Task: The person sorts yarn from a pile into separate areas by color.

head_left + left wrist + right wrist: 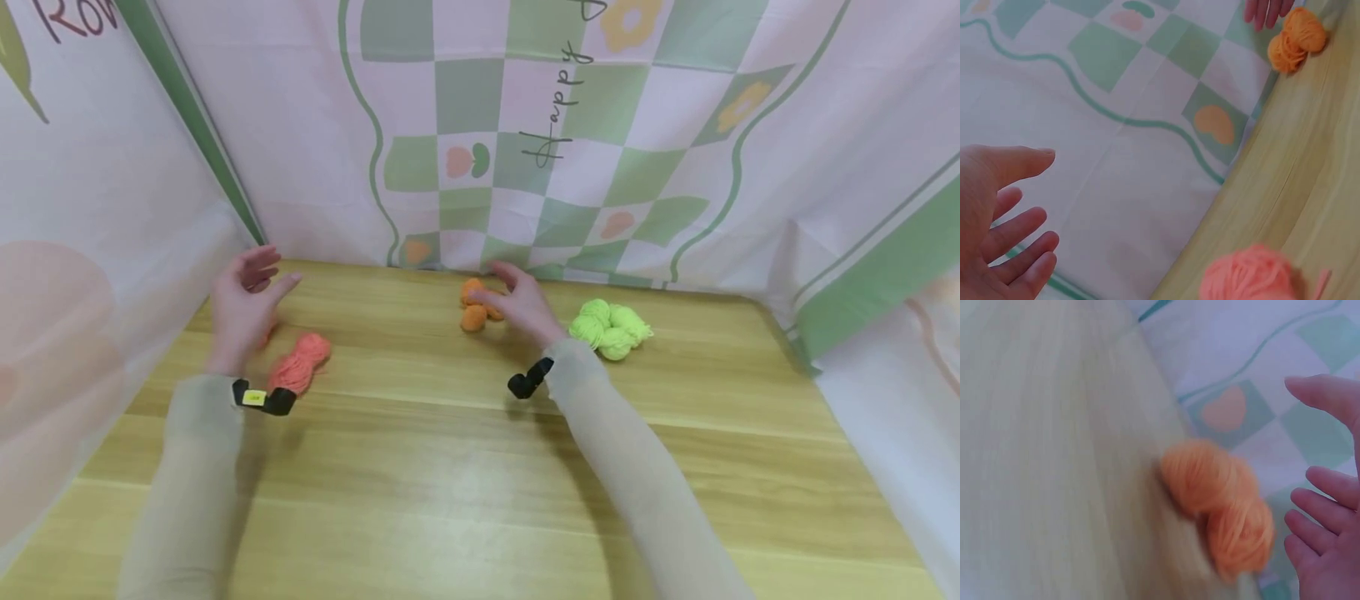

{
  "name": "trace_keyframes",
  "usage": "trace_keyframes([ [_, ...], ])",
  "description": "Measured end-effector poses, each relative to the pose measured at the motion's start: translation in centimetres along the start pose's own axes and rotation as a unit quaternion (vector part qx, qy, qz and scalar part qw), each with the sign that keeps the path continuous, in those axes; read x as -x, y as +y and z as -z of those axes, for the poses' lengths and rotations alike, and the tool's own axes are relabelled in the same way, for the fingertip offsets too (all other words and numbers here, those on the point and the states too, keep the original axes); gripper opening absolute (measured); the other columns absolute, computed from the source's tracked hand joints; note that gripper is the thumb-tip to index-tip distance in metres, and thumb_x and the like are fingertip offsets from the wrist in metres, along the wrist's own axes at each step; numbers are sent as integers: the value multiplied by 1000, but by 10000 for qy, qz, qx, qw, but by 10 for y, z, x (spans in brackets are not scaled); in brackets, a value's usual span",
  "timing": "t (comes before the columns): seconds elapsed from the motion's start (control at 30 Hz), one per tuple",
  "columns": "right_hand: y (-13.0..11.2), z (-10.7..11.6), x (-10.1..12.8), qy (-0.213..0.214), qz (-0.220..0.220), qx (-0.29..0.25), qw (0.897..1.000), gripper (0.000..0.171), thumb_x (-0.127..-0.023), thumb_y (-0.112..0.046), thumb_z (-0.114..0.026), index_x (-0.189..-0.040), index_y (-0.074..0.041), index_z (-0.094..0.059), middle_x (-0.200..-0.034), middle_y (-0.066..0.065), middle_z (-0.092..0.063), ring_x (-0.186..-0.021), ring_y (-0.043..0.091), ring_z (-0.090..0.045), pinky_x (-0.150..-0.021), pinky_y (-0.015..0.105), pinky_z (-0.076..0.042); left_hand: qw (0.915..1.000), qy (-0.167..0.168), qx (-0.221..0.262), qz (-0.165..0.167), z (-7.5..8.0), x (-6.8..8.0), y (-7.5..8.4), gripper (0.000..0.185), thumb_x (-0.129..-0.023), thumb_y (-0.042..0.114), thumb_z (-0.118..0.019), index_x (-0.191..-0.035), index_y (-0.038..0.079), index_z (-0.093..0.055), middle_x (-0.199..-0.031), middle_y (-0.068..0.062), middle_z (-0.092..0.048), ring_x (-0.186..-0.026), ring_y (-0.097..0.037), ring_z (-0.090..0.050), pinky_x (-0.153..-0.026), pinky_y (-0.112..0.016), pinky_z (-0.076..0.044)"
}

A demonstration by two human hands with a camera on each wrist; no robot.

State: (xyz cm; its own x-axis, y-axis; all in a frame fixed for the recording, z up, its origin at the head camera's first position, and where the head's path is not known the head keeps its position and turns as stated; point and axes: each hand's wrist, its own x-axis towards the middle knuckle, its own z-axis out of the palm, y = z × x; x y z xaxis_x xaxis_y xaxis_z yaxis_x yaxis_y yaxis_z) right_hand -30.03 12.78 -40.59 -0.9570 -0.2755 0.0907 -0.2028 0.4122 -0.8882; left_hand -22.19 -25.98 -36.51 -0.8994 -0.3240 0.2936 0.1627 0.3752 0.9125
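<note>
My left hand hovers at the table's far left, fingers spread and loosely bent, holding nothing. Below it lies coral-pink yarn in small balls, part of it hidden behind the hand; one pink ball shows in the left wrist view. My right hand is beside a cluster of orange yarn balls near the back edge. In the right wrist view a gap separates its fingers from the orange yarn. Bright green yarn balls sit close to the right wrist.
A wooden table carries all the yarn. Patterned cloth hangs along its back edge, with more cloth at the left side and the right. Both wrists wear black camera mounts.
</note>
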Motion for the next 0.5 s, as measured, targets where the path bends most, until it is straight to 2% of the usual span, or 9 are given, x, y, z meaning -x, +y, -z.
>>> trace_keyframes([
  [0.2, -21, -14, 0, -83, 245, -38, 9997, 76, -90, -40, -79, -153, -13, -47, -155, 5, -46, -143, 27, -38, -118, 39, -30, 9992, 258, 44, 302, 21, -2, -10, 56, -92, 19, -78, -142, 8, -56, -134, -7, -61, -118, -17, -57, -106, -30, -44],
  [0.33, -33, -29, 5, -262, 305, -32, 9992, 78, -88, -42, -80, -153, -15, -46, -156, 2, -45, -143, 25, -38, -117, 41, -31, 9975, 437, 56, 551, 33, -2, -21, 57, -91, 20, -79, -143, 10, -55, -133, -5, -61, -117, -15, -57, -104, -27, -45],
  [0.5, -40, -49, 10, -478, 640, 162, 9967, 77, -87, -39, -82, -152, -13, -48, -153, 2, -47, -139, 30, -44, -115, 41, -36, 9939, 527, 46, 971, 43, 0, -33, 60, -92, 21, -78, -146, 11, -52, -136, -4, -59, -121, -17, -55, -104, -25, -45],
])
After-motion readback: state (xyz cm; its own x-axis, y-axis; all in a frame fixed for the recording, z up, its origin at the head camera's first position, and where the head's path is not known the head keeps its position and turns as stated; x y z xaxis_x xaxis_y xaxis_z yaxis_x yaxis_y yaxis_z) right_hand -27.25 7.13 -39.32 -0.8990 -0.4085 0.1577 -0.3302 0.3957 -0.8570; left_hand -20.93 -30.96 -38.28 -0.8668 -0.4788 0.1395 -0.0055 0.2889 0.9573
